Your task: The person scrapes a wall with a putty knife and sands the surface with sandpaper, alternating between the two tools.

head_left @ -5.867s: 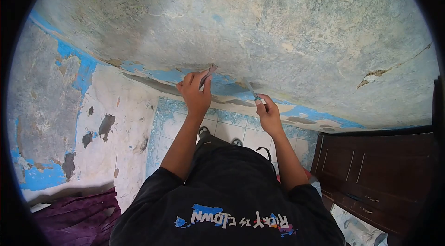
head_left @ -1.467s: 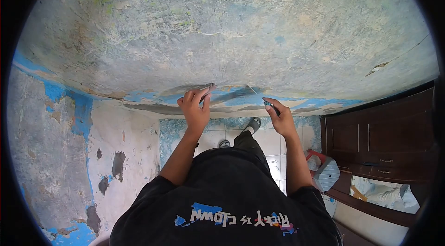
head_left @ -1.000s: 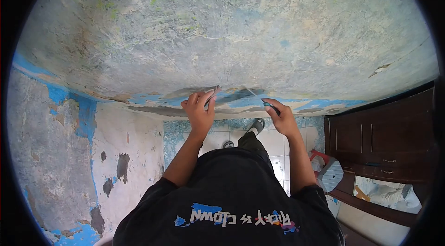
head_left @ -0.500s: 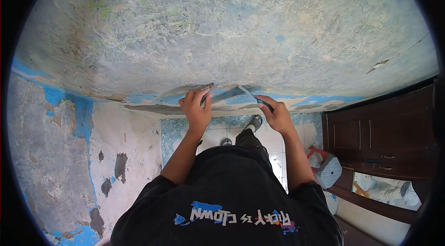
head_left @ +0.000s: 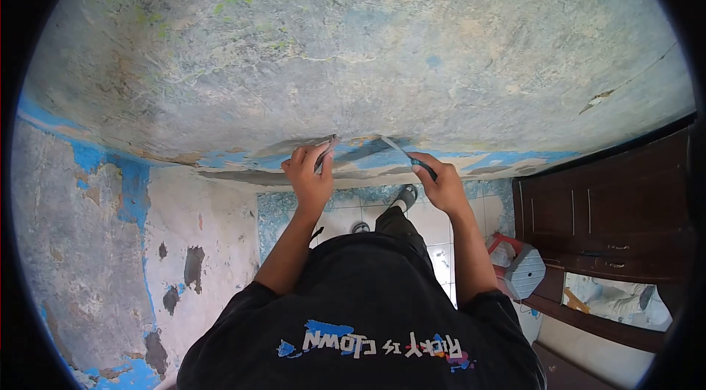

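My left hand (head_left: 310, 178) is closed around a small flat grey tool (head_left: 331, 144) whose tip points up at the wall; its exact kind is not clear. In my right hand (head_left: 443, 183) is a knife-like scraper with a dark handle (head_left: 423, 166). Its narrow metal blade (head_left: 396, 146) slants up and left, with the tip at or very near the wall surface. Before both hands rises the wall (head_left: 331, 74), its grey plaster worn and patchy. Strips of blue paint (head_left: 471, 160) remain along the lower band where the tools are.
To the left, a second wall (head_left: 213, 221) has peeling white and blue paint. A dark brown wooden cabinet (head_left: 551, 206) stands at the right, with a grey and red plastic stool (head_left: 524, 272) beside it. Below are pale floor tiles (head_left: 434, 221) and my sandalled feet.
My view has shifted slightly. Both hands keep nearly the same place and grip, and the scraper blade has moved only a little against the wall.
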